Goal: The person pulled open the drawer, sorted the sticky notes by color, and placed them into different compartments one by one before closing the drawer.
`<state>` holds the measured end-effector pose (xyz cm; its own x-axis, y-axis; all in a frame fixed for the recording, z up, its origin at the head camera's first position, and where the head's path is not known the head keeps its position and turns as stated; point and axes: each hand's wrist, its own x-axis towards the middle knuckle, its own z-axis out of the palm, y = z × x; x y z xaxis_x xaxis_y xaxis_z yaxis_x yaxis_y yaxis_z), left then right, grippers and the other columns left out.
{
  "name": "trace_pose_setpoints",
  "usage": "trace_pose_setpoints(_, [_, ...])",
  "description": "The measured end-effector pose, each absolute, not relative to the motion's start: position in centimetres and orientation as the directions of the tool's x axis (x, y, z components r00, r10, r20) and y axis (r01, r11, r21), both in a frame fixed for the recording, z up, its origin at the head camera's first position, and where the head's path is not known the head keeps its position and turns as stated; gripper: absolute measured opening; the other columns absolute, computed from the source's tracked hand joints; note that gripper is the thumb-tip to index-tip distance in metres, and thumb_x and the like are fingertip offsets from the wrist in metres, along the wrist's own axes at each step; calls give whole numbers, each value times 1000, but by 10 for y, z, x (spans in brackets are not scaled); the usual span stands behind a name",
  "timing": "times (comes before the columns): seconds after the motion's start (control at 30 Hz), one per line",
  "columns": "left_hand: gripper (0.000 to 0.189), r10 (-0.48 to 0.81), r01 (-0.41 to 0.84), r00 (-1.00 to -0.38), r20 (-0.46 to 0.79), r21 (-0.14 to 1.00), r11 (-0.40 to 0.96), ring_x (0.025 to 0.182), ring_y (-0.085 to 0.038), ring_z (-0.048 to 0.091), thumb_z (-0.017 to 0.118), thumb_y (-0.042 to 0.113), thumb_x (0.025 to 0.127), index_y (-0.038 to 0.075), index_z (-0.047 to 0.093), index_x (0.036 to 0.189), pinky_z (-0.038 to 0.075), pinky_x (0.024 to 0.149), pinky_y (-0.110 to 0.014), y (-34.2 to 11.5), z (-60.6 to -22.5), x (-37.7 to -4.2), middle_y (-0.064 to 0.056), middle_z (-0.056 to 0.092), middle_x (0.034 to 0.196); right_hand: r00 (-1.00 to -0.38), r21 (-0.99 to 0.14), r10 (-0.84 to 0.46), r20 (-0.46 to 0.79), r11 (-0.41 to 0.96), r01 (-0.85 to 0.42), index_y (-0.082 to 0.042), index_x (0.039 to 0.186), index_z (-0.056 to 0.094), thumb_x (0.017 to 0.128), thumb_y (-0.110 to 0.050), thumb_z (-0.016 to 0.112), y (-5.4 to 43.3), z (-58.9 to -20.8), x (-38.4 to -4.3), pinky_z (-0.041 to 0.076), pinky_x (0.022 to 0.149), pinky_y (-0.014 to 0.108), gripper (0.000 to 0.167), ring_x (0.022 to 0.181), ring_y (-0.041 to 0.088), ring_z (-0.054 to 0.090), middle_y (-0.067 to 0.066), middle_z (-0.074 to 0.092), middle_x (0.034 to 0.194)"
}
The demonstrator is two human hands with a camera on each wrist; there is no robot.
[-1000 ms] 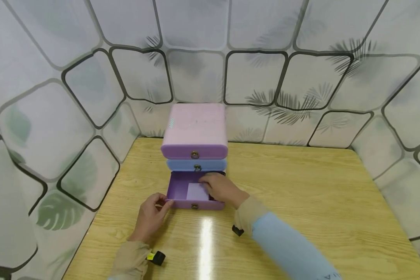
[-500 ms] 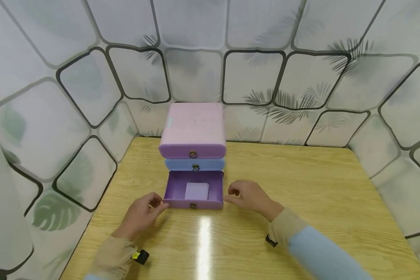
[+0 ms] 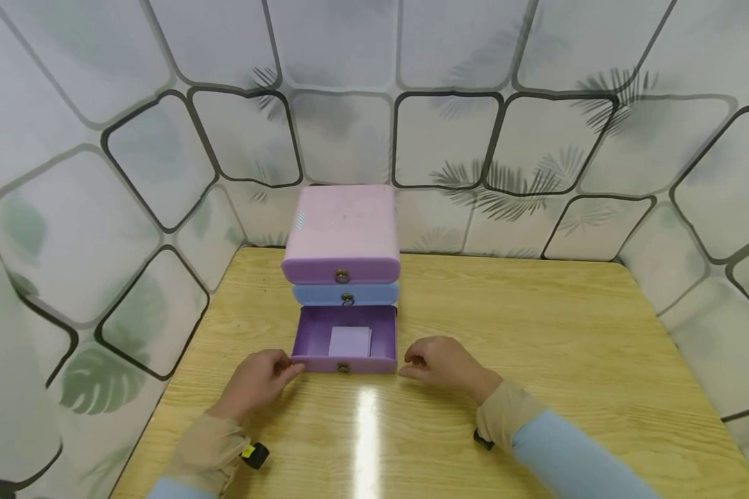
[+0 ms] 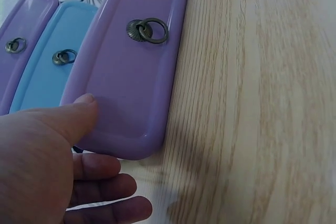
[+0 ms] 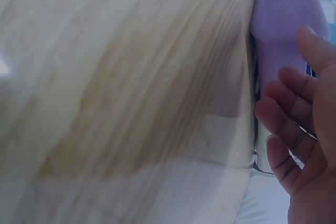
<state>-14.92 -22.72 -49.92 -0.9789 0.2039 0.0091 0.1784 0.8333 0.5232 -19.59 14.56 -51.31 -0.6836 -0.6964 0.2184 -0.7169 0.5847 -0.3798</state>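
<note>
A small drawer cabinet (image 3: 345, 225) with a pink top stands toward the back of the table. Its lowest drawer (image 3: 312, 336), purple, is pulled out, and a pale lilac stack like a notepad (image 3: 349, 341) lies inside near the front. My left hand (image 3: 252, 384) pinches the drawer's left front corner. The thumb (image 4: 79, 116) lies on the purple front; the index finger is mostly hidden, and the other fingers extend beneath the corner. Close to the right front corner, my right hand (image 3: 446, 364) has loosely bent fingers, holds nothing and appears slightly apart from the drawer.
Above the pulled-out drawer are a closed blue drawer (image 3: 315, 294) and a closed purple drawer (image 3: 312, 272). Each has a ring pull (image 4: 152, 31) of dark metal. Behind the wooden table (image 3: 537, 346) stand patterned fabric walls (image 3: 449, 138).
My right hand has come out of the drawer, where it was beside the lilac stack, and now sits by the right corner. The left hand stays at the left corner. The drawer remains pulled out.
</note>
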Motion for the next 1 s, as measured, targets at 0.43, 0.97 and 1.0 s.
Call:
trace_pose_setpoints(0.43, [32, 269, 280, -959, 89, 438, 854, 53, -7, 38, 66, 36, 92, 20, 53, 67, 34, 49, -25, -224, -503, -154, 9, 43, 59, -729, -408, -630, 267, 611, -678, -19, 84, 72, 86, -35, 72, 131, -525, -188, 47, 59, 18, 16, 64, -3, 53, -13, 64, 74])
trace_pose_setpoints(0.97, [34, 292, 334, -943, 163, 415, 846, 52, -7, 37, 66, 31, 92, 19, 48, 65, 32, 49, -25, -216, -494, -160, 8, 41, 58, -769, -433, -568, 293, 639, -636, -19, 84, 74, 90, -28, 69, 131, -516, -190, 52, 67, 23, 11, 72, 0, 60, -12, 67, 80])
trace_pose_setpoints(1.0, [35, 289, 329, -944, 159, 417, 847, 52, -7, 37, 66, 31, 92, 19, 48, 65, 32, 49, -25, -215, -494, -161, 8, 41, 58, -774, -438, -564, 288, 641, -630, -19, 84, 74, 90, -27, 69, 131, -516, -191, 52, 67, 23, 11, 72, 0, 60, -13, 67, 79])
